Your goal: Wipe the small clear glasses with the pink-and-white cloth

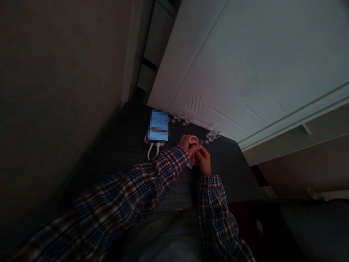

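Observation:
A pink cloth point(192, 160) hangs between my two hands above the dark table. My left hand point(186, 142) is closed on the cloth from the left. On the right, my right hand point(203, 159) has its fingers pressed together around the lower part of a small clear glass point(200, 143), close against the cloth. The right fingertips are partly hidden by the cloth and the glass.
A phone point(159, 125) with a lit screen, its cable looped in front, lies left on the dark table point(171, 193). Small clear glasses stand in two groups, one point(181, 118) at back centre, another point(213, 135) farther right, before a white panel point(231, 72).

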A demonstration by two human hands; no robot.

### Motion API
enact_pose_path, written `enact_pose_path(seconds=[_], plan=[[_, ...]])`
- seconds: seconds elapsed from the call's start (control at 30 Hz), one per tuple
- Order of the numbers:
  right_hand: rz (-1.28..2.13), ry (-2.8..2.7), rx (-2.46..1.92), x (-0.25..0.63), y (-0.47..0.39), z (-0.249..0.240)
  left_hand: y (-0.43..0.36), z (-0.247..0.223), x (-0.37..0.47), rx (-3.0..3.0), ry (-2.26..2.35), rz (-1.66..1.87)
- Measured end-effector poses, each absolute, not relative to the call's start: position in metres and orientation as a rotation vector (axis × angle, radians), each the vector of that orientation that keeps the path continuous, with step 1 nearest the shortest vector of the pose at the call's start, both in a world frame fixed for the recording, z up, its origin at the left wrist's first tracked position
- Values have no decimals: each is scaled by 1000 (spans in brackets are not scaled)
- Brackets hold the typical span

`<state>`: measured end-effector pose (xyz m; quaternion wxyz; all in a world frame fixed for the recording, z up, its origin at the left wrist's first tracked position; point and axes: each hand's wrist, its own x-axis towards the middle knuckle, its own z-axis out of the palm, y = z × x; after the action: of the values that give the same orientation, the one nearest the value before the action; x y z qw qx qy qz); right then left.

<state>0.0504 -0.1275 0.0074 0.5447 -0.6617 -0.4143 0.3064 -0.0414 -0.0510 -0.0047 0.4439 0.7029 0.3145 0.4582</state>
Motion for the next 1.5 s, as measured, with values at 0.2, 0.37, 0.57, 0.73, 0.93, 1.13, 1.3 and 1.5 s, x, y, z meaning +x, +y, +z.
enact_pose_path(seconds=[0.2, 0.37, 0.57, 0.73, 0.93, 1.13, 1.3, 1.5], plan=[[716, -1007, -1590, 53, -127, 5, -51, 0, -43, 1818, 772, 1046], [725, -1011, -1571, 55, -127, 3, -50, 0, -45, 1881, 749, 926], [729, -1016, -1547, 48, -127, 9, -49, 0, -46, 1938, 724, 865], [701, -1035, -1558, 50, -127, 8, -49, 0, -45, 1947, 732, 874], [728, -1018, -1570, 54, -127, 6, -50, 0, -44, 1939, 747, 902], [733, -1009, -1549, 51, -128, 7, -47, -5, -40, 1945, 739, 889], [724, -1029, -1555, 50, -128, 8, -46, -6, -39, 1945, 749, 900], [705, -1011, -1558, 51, -127, 6, -47, -4, -40, 1945, 747, 902]])
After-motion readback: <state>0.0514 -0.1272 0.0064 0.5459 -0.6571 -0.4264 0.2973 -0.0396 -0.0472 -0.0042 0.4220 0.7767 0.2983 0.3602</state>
